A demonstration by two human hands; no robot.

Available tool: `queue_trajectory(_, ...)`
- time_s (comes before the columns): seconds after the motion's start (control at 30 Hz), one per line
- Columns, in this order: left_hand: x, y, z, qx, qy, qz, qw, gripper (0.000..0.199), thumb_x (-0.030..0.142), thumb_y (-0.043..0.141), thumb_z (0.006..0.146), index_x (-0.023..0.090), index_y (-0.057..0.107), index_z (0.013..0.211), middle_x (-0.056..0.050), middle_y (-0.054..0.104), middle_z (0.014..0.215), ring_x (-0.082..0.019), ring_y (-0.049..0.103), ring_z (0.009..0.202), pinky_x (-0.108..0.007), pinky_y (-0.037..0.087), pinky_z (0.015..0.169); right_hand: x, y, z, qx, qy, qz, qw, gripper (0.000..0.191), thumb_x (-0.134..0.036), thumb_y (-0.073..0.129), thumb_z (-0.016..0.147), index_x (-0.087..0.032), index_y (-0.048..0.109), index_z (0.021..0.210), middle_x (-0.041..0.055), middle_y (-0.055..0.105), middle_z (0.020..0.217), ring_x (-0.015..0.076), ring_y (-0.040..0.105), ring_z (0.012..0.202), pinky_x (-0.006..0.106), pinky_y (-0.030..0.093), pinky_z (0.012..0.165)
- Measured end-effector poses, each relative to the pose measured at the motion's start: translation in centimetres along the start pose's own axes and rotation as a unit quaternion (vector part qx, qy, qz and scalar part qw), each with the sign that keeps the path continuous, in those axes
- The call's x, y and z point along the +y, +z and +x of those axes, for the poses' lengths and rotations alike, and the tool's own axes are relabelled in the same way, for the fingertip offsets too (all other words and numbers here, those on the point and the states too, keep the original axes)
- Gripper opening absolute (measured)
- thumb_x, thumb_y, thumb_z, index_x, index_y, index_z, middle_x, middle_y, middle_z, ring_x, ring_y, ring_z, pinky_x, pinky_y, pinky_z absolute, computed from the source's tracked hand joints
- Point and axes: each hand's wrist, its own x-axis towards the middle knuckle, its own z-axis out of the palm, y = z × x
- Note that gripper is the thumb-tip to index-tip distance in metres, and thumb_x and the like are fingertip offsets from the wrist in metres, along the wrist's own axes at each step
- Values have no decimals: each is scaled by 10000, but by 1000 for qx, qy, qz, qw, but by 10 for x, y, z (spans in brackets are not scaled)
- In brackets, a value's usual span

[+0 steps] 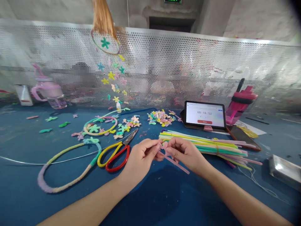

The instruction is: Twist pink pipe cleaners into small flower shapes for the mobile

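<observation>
Both hands meet over the middle of the blue table, pinching one pink pipe cleaner (pixel 177 164). Small pink loops stand up between the fingertips, and a straight tail runs down to the right. My left hand (pixel 147 155) has thumb and forefinger closed on the left side of the loops. On their right side, my right hand (pixel 184 153) is pinched shut. Scissors (pixel 117 154) with one yellow and one red handle lie just left of my left hand, blades pointing up and right. Behind my right hand lies a bundle of coloured pipe cleaners (pixel 218 147).
Small fuzzy flowers (pixel 162 117) lie in piles at the back. A fuzzy ring (pixel 43 175) rests at the left, with a wire (pixel 30 163) across it. A tablet (pixel 204 114) and pink bottle (pixel 238 105) stand back right; a metal box (pixel 284 169) is far right.
</observation>
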Motion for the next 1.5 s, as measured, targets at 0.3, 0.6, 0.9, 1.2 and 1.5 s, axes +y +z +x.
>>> queue_trajectory(0.3, 1, 2, -3, 4, -32, -25, 999, 212, 307, 581, 824, 139, 637, 942, -36, 661, 777, -142, 650, 661, -246, 553, 652, -1, 2, -2, -8, 4, 28, 1000, 204, -338, 597, 814, -165, 498, 766, -29, 527, 643, 78, 521, 501, 201, 443, 490)
queue_trajectory(0.6, 4, 2, -2, -4, -35, -42, 999, 149, 285, 547, 845, 150, 535, 906, -20, 646, 711, -150, 659, 658, -274, 566, 645, -1, 1, -1, 0, 11, 20, 1000, 220, -343, 613, 802, -168, 487, 755, -34, 526, 607, 85, 526, 502, 207, 425, 498)
queue_trajectory(0.9, 6, -7, 4, -61, -54, 45, 996, 190, 350, 533, 845, 166, 484, 836, -14, 643, 616, -174, 667, 585, -284, 557, 571, 0, 0, -1, 4, 4, -6, 1000, 226, -358, 607, 802, -174, 489, 742, -33, 510, 602, 93, 518, 493, 215, 415, 477)
queue_trajectory(1.2, 7, -4, 4, -100, -73, -25, 992, 209, 367, 504, 864, 164, 456, 867, 2, 611, 595, -141, 621, 501, -238, 508, 473, -7, 0, -1, 0, -2, 16, 1000, 239, -366, 607, 804, -160, 501, 746, -17, 544, 656, 89, 527, 555, 212, 438, 534)
queue_trajectory(1.5, 7, 1, 3, -127, -128, -120, 976, 217, 330, 570, 839, 143, 470, 887, -36, 654, 651, -146, 649, 572, -275, 545, 572, -3, 0, -1, -4, 22, 79, 997, 268, -385, 647, 767, -162, 500, 745, -28, 555, 618, 78, 531, 511, 193, 426, 475)
